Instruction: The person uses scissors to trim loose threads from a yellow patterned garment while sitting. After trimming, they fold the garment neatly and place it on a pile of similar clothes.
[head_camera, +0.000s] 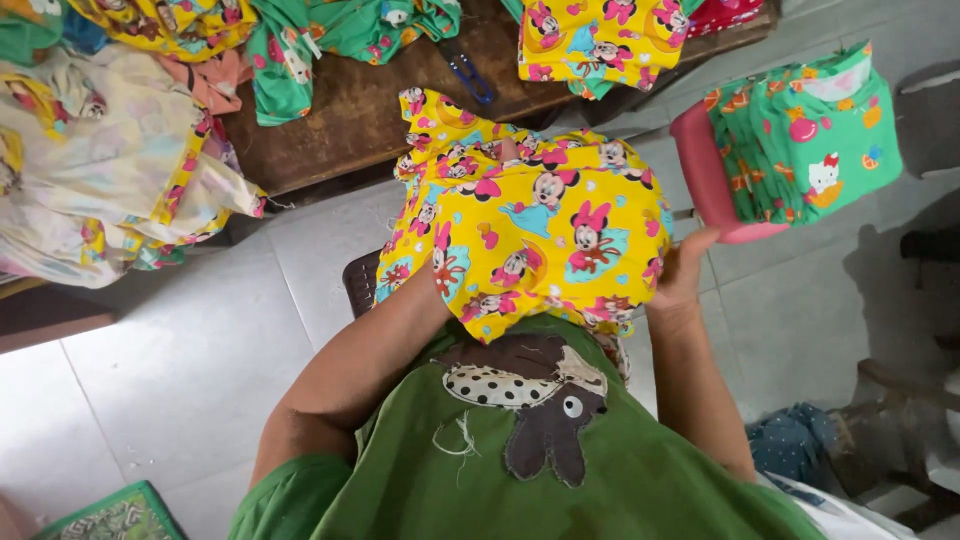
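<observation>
Yellow cloth (530, 225) between both hands.

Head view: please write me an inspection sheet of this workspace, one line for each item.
Surface: dark brown wooden table, worn, above a grey tiled floor.
Job's things: yellow cartoon-print cotton garment, bunched up over the lap.
Clutter: green cartoon-print folded stack on a pink plastic stool; pale cream and yellow cloth heap at the left; more yellow and green pieces along the table; blue-handled scissors on the table.
Grippers: left hand hidden under the garment; right hand gripping its right edge.
Cables: nothing seen.
Surroundings: green shirt of the person, with a brown animal patch; dark blue cloth on the floor.
</observation>
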